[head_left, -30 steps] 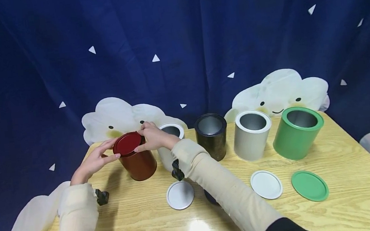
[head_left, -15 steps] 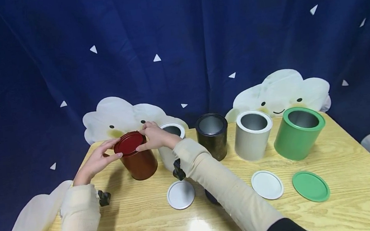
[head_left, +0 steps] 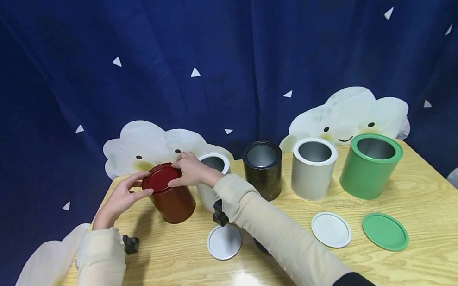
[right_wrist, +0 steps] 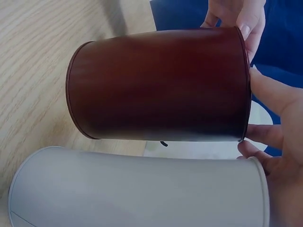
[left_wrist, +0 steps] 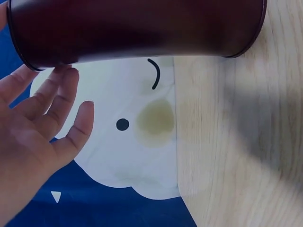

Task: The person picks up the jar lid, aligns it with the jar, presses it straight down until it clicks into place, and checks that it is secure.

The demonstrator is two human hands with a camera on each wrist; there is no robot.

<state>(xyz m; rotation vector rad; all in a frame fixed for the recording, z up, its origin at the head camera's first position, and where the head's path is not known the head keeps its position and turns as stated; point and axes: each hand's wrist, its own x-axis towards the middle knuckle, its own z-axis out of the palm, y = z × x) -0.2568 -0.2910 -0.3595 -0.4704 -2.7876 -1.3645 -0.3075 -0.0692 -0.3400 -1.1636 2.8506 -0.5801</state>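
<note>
Grip: the left hand (head_left: 122, 199) and right hand (head_left: 192, 170) touch the rim of the red can (head_left: 173, 204) on its left and right sides, thumb and fingers of each spread apart; whether they pinch cannot be told. The red lid (head_left: 160, 179) lies at the red can's top, between both hands, neither nearer. Long axis: upright on the table (head_left: 176, 274). Just right of the red can: a white can (head_left: 206, 194); farther right: the green can (head_left: 364, 175).

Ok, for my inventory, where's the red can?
In the head view, the red can is left of centre on the table beside a white can, left hand and right hand at its top.
</note>
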